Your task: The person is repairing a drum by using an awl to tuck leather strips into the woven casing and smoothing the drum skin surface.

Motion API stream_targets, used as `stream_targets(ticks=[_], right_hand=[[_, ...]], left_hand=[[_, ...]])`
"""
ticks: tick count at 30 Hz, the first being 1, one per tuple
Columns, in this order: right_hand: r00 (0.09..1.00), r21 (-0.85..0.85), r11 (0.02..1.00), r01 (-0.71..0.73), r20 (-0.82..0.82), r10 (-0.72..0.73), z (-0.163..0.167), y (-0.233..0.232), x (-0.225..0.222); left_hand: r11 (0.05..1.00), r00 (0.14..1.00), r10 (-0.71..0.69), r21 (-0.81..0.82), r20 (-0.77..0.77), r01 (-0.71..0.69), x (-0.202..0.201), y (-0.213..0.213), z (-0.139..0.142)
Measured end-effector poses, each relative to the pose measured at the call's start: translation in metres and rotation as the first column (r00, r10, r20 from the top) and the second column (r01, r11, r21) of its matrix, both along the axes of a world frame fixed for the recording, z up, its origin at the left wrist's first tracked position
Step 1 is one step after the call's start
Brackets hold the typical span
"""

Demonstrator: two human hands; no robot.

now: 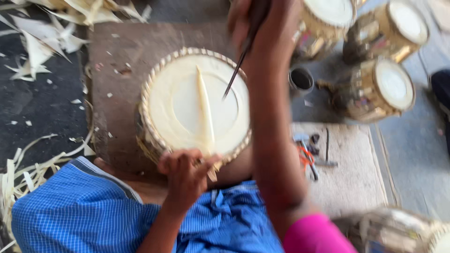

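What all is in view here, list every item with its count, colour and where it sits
round cream-skinned drum with braided rim: one, cream, centre on brown board
pale pointed strip: one, cream, lying across drum skin
thin dark rod tool: one, black, tip over drum skin
brown flat board: one, under drum
finished gold-sided drums: three, top right
small dark cup: one, right of drum
beige mat with hand tools: one, right
pale hide scraps: many, left floor
left hand: grips drum's near rim
right hand: holds rod
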State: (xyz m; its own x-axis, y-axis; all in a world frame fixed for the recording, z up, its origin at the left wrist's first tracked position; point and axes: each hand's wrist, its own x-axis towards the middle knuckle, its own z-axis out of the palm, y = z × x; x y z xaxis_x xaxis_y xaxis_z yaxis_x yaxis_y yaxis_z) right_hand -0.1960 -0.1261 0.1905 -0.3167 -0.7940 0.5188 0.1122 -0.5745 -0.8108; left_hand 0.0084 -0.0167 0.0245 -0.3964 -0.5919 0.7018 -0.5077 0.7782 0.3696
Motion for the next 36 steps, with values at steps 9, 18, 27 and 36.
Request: stream_targets(ticks=[9, 18, 27, 36], right_hand=[[0.076, 0.795, 0.246, -0.555, -0.246, 0.966, -0.049, 0.147, 0.035], [0.326, 0.372, 0.775, 0.511, -0.918, 0.225, -0.083, 0.161, 0.006], [0.062, 0.256, 0.958, -0.131, -0.962, 0.266, -0.047, 0.091, 0.000], [-0.058, 0.185, 0.923, -0.337, -0.983, 0.175, -0.032, 0.082, -0.003]], left_hand=[[0.993, 0.984, -0.105, 0.042, -0.145, 0.112, 0.006, -0.020, 0.009], [0.996, 0.986, -0.083, -0.035, -0.141, 0.079, -0.003, -0.026, 0.009], [0.996, 0.991, -0.075, -0.046, -0.107, 0.071, -0.001, -0.025, 0.005], [0.996, 0.991, -0.085, -0.050, -0.105, 0.080, 0.002, -0.026, 0.005]])
